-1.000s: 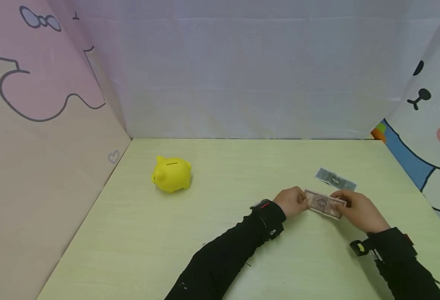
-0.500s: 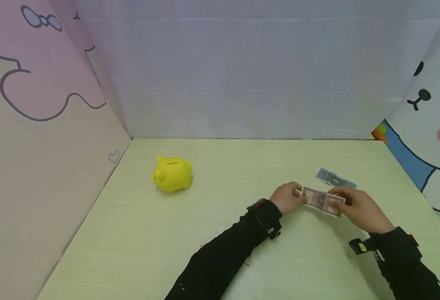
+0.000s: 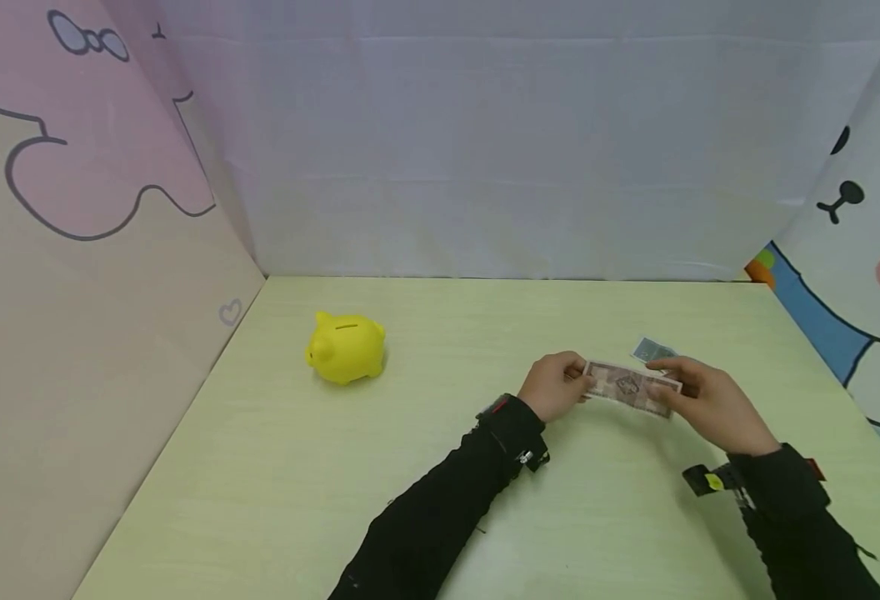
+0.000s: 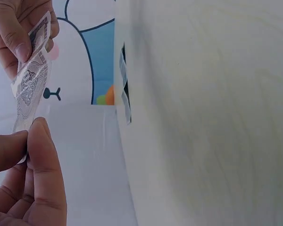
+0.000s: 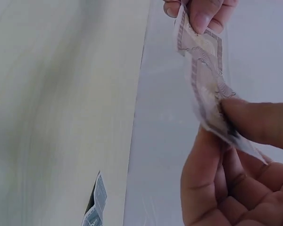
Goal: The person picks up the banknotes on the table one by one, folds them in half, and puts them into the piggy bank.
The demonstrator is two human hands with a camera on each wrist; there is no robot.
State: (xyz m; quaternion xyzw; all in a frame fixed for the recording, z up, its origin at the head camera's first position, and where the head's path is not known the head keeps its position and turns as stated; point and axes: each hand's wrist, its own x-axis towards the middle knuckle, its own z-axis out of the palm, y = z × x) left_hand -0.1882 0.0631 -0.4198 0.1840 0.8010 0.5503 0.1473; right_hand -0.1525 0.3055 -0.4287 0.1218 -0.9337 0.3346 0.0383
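Note:
A brownish banknote (image 3: 630, 387) is stretched between both hands above the pale green table (image 3: 425, 433). My left hand (image 3: 557, 385) pinches its left end and my right hand (image 3: 702, 400) pinches its right end. In the left wrist view the banknote (image 4: 30, 84) runs from my thumb and finger up to the other hand (image 4: 14, 28). The right wrist view shows the banknote (image 5: 205, 70) crinkled between the two hands. A second, bluish banknote (image 3: 652, 350) lies flat on the table just behind my right hand, partly hidden by it. A yellow piggy bank (image 3: 346, 347) stands at the left.
Printed cloth walls close in the table: a pink one (image 3: 87, 250) on the left, a plain one (image 3: 485, 150) at the back, a cartoon bear panel (image 3: 860, 250) on the right. The bluish banknote (image 4: 125, 96) shows edge-on in the left wrist view.
Both hands have lifted the brownish banknote and carried it a little left and away from me. It now covers part of the bluish banknote in the head view.

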